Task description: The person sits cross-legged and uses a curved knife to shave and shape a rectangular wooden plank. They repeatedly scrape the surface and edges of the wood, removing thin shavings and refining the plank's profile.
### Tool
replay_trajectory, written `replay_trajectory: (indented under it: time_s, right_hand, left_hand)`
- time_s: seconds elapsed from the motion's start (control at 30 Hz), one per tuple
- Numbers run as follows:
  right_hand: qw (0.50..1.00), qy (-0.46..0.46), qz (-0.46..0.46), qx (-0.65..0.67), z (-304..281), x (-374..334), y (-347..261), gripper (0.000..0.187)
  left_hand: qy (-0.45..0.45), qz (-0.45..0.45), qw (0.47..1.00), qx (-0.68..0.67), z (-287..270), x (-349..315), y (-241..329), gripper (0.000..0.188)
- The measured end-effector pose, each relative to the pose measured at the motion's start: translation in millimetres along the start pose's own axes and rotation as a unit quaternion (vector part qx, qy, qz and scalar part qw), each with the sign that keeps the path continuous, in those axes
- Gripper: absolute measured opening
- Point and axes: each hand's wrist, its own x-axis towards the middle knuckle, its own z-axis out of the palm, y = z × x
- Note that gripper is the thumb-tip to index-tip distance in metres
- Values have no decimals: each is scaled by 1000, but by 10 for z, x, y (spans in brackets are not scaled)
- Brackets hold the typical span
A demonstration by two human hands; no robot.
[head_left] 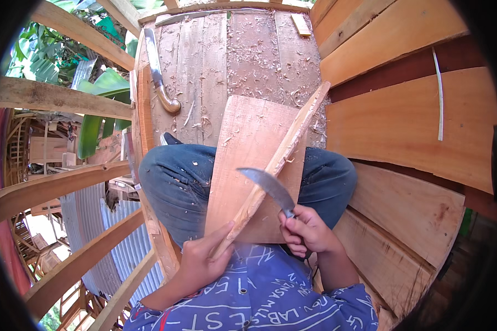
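My left hand [202, 257] is closed around the near end of a long, narrow strip of wood [284, 149] with a rough, whittled face. The strip slants away to the far right across a flat wooden board [248, 127] lying over my lap. In my right hand [309, 229] is a knife [269, 186] with a curved grey blade, its tip pointing up and to the left. The blade crosses over the strip in the picture; whether it touches the wood I cannot tell. The knife's handle is mostly hidden in my fingers.
A machete [156, 66] with a brown handle lies on the plank floor [215, 60] at the far left. Wood shavings are scattered over the floor, and a small wood block [300, 25] sits at the back. Slatted rails [61, 99] stand left, plank walls [403, 121] right.
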Motion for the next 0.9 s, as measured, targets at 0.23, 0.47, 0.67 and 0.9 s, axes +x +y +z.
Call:
replay_trajectory:
  time_s: [0.23,0.47,0.67,0.9]
  right_hand:
    - [882,303,-336,130,-443,-153,-196,18]
    - [993,54,-89,-55,49,-49,55,13]
    - [942,188,-205,-186,-97,54,-22,27]
    - [789,331,-331,-397,-38,121,78,23]
  left_hand:
    - [-1,-21,1000,3,-27,-2,-25,50]
    - [-1,-10,1000,-5,-25,13,8,49]
    - [2,-17,1000,-16,-38,26,35,48]
    - [-44,-52,997,-26,-85,35,44,49]
